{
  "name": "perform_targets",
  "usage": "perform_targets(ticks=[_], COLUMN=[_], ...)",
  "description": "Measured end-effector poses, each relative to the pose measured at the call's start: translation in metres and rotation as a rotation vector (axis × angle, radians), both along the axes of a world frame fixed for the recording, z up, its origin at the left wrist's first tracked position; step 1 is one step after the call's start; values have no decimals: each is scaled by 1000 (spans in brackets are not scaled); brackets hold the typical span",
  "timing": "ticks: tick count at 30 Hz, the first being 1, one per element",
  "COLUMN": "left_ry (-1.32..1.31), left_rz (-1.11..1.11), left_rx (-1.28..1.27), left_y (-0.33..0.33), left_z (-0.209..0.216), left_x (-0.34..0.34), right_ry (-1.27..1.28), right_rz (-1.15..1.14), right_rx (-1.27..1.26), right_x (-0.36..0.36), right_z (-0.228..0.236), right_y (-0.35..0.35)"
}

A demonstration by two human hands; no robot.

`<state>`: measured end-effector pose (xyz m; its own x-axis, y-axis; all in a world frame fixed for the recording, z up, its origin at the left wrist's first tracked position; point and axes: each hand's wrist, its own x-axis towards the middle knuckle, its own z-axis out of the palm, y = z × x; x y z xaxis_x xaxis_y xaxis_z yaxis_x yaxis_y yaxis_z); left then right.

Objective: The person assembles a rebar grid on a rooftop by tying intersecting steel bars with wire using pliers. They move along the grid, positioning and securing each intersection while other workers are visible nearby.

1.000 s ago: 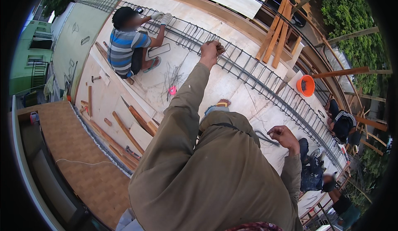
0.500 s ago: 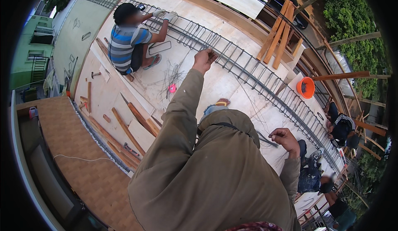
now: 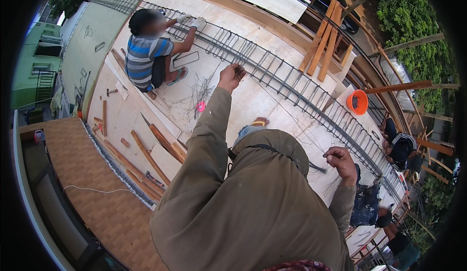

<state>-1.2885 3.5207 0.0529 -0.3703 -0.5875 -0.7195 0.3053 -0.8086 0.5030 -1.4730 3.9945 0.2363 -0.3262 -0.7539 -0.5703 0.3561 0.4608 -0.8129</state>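
Note:
A long cage of steel reinforcing bars (image 3: 287, 78) with many stirrups crosses the pale plywood deck in front of me. My left hand (image 3: 231, 77) is just on the near side of the cage, its fingers closed in a pinch. What they hold, if anything, is too small to make out. My right hand (image 3: 342, 165) is raised at the right, thumb and forefinger pinched where a thin wire (image 3: 317, 146) seems to end. Beside it hangs a dark bunch of wire (image 3: 317, 168). Loose thin wires (image 3: 199, 93) lie on the deck by a pink object (image 3: 201, 106).
At the left, a crouching co-worker (image 3: 148, 61) in pale gloves touches the cage. Other workers (image 3: 401, 149) are at the far right. An orange bucket (image 3: 359, 103) stands beyond the cage. Timber pieces (image 3: 143, 154) and a hammer (image 3: 112, 92) lie at the left; planks (image 3: 325, 42) lie beyond.
My left hand has drawn slightly back and left, away from the cage. My right hand has shifted a little to the right, still pinched. The co-worker's hands stay at the cage.

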Motion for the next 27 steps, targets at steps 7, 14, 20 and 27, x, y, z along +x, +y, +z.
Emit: perform_targets(ticks=[7, 14, 20, 27], left_ry=[56, -91, 248, 352], left_rz=[121, -21, -83, -191], left_rx=[56, -220, -46, -310], left_y=[12, -22, -54, -52], left_z=[2, 32, 47, 107], left_x=[-17, -14, 0, -20], right_ry=[979, 234, 76, 464], right_rz=[-235, 288, -98, -179], right_rx=[240, 226, 19, 12], right_x=[-14, 39, 31, 36], right_z=[-44, -51, -31, -63], right_y=[-11, -13, -2, 6])
